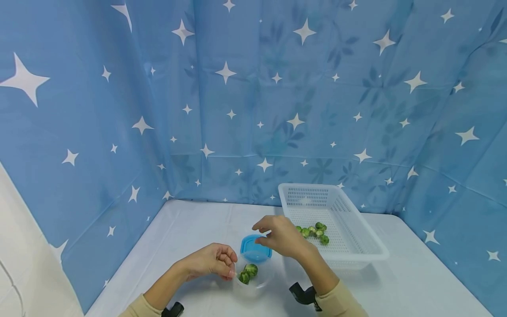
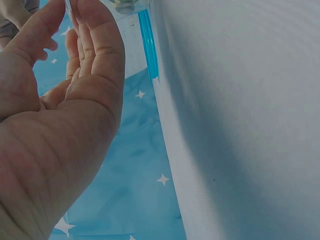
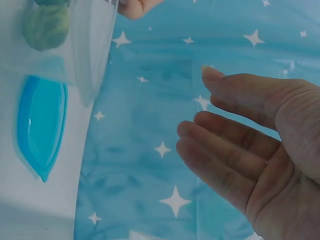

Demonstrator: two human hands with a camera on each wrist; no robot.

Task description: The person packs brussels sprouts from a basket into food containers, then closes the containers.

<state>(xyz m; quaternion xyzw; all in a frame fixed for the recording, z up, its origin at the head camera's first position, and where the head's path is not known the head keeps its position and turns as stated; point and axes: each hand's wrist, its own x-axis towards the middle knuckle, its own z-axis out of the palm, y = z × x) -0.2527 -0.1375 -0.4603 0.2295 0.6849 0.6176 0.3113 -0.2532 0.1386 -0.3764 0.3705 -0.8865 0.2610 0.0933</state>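
Observation:
My left hand (image 1: 215,262) pinches the rim of a clear plastic container (image 1: 264,281) between thumb and fingers. Two green Brussels sprouts (image 1: 247,274) lie inside it, and one sprout (image 3: 46,29) shows through the clear wall in the right wrist view. Just behind the container is a blue lid (image 1: 250,243), flat on the table. My right hand (image 1: 283,237) hovers above and to the right of the lid, fingers loosely bent and holding nothing. In the right wrist view there is a gap between its thumb and fingers.
A white perforated basket (image 1: 370,237) stands at the back right, with several Brussels sprouts (image 1: 317,231) at its near left side. The white-covered table (image 1: 198,220) ends against a blue star-patterned curtain (image 1: 237,132). Black wrist mounts (image 1: 303,294) sit on both forearms.

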